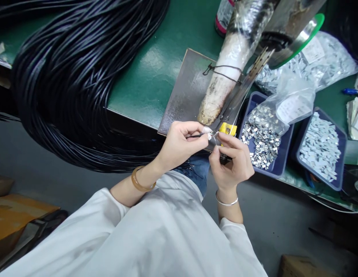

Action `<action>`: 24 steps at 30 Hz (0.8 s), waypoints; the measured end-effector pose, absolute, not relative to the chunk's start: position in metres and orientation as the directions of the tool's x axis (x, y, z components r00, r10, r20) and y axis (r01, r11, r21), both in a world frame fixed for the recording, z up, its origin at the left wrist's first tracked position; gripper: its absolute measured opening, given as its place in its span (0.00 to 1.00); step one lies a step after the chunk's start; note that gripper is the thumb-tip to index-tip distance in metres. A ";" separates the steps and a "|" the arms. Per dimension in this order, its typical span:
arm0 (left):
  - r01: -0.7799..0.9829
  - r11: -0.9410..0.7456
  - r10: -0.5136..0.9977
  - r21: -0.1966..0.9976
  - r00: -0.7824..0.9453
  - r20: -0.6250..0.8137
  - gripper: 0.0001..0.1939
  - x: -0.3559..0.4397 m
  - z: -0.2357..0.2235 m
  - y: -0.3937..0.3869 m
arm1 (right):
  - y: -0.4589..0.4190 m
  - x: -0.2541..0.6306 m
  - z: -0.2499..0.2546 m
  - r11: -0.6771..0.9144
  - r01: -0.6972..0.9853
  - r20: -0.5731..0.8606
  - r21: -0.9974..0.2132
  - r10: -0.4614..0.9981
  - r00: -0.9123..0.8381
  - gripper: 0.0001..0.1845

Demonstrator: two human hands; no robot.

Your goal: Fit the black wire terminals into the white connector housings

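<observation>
My left hand [181, 144] is closed, thumb and forefinger pinching the end of a thin black cable [195, 135]. A small whitish piece shows at its fingertips; I cannot make out what it is. My right hand [235, 159] is closed too, its fingertips meeting the left ones around a thin silvery wire [215, 140]. Just behind the fingers sits a yellow block [227, 129] with a dark hollow. Above the hands hangs the stained end of a plastic-wrapped white tube [222, 84], tied with dark wire. A grey plate [179, 92] lies beneath it.
A large bundle of black cables [66, 77] drapes over the green table [141, 80] at left. On the right stand a blue bin [285, 154] of small metal pieces and another bin [343, 150] of pale pieces. Plastic bags [328, 61] and a green-rimmed reel [318, 27] are behind.
</observation>
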State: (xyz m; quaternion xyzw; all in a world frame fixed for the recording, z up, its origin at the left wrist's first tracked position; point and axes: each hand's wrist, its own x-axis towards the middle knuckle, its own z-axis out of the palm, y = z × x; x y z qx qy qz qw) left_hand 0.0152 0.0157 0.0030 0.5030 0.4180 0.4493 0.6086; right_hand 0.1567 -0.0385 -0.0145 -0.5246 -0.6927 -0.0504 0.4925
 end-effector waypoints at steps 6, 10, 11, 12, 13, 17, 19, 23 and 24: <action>-0.081 0.035 0.963 0.996 0.270 -0.012 0.07 0.015 0.000 0.015 | -0.038 0.158 -0.013 0.424 0.784 0.722 -0.452 0.691 0.043 0.11; -0.067 -0.077 0.959 0.995 0.268 0.092 0.07 0.014 0.003 0.015 | -0.038 0.155 -0.008 0.425 0.787 0.729 -0.448 0.683 0.047 0.13; -0.064 -0.095 0.957 0.993 0.270 0.109 0.07 0.013 0.003 0.015 | -0.038 0.155 -0.008 0.424 0.788 0.731 -0.448 0.681 0.049 0.13; -0.058 -0.099 0.955 0.993 0.274 0.112 0.07 0.013 0.004 0.015 | -0.038 0.154 -0.008 0.424 0.786 0.733 -0.450 0.678 0.054 0.13; -0.052 -0.089 0.955 0.995 0.279 0.101 0.06 0.012 0.004 0.016 | -0.039 0.154 -0.008 0.427 0.782 0.736 -0.455 0.675 0.059 0.13; -0.048 -0.006 0.949 0.999 0.314 0.021 0.05 0.010 0.002 0.018 | -0.040 0.156 -0.013 0.449 0.776 0.745 -0.444 0.666 0.040 0.12; -0.058 0.008 0.944 0.998 0.331 0.012 0.04 0.010 0.001 0.018 | -0.041 0.157 -0.014 0.451 0.787 0.747 -0.420 0.665 0.017 0.12; -0.099 0.070 0.930 0.993 0.367 -0.029 0.03 0.010 0.000 0.017 | -0.043 0.158 -0.011 0.430 0.792 0.748 -0.434 0.661 0.052 0.11; -0.117 0.103 0.924 0.988 0.380 -0.052 0.03 0.010 0.000 0.017 | -0.043 0.158 -0.010 0.420 0.776 0.733 -0.470 0.676 0.078 0.10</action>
